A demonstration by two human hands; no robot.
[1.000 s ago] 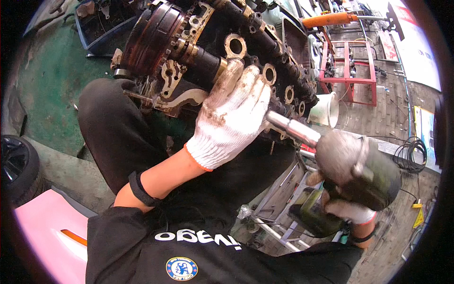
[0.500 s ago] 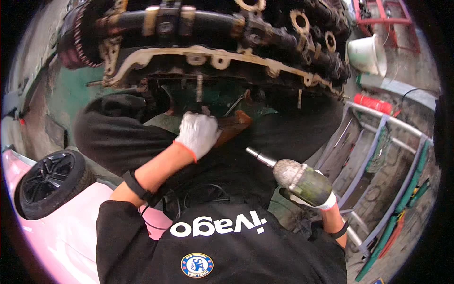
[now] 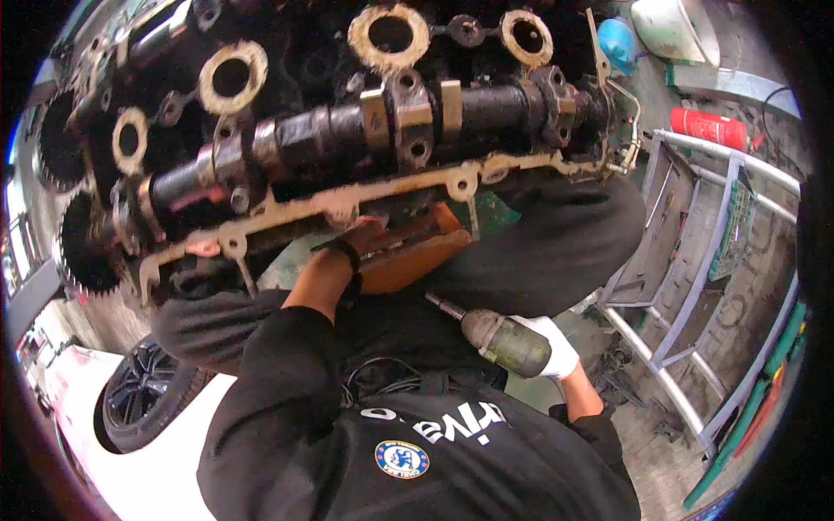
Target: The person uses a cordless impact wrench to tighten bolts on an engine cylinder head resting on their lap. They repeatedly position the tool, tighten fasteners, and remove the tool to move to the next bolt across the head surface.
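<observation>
Two hands in play here, and only one I can read properly. Going left to right: there's a dark car wheel (image 3: 152,395) down by the lower left, next to a white body panel. Above it the big thing, a greasy engine cylinder head (image 3: 347,148) with toothed sprockets at its left end, a camshaft (image 3: 373,130) running across under bearing caps, and a crusty gasket rail along its near edge.

My left hand (image 3: 369,233) is reaching up under that near edge, about the middle of the rail, right above a rusty orange-brown block (image 3: 413,256) that sits below the head. The fingers are tucked out of sight behind the rail, so I honestly can't tell if they're closed on anything or just resting there.

Further right, my right hand (image 3: 547,346), in a white glove, is wrapped tight round the body of the olive-green power driver (image 3: 499,339), held low over my lap, well apart from the head. Its bit points up-left toward the orange block but touches nothing.

My take on handling: the driver looks chunky and fairly heavy, rigid, with a smooth oily-looking casing, so I'd grab it round the fat middle of the body, like now, not by the thin nose. The head itself looks seriously heavy and slick with grease; only the edges look grabbable.

Far right there's a grey metal rack (image 3: 695,286) and a red cylinder (image 3: 708,128) on the floor.
</observation>
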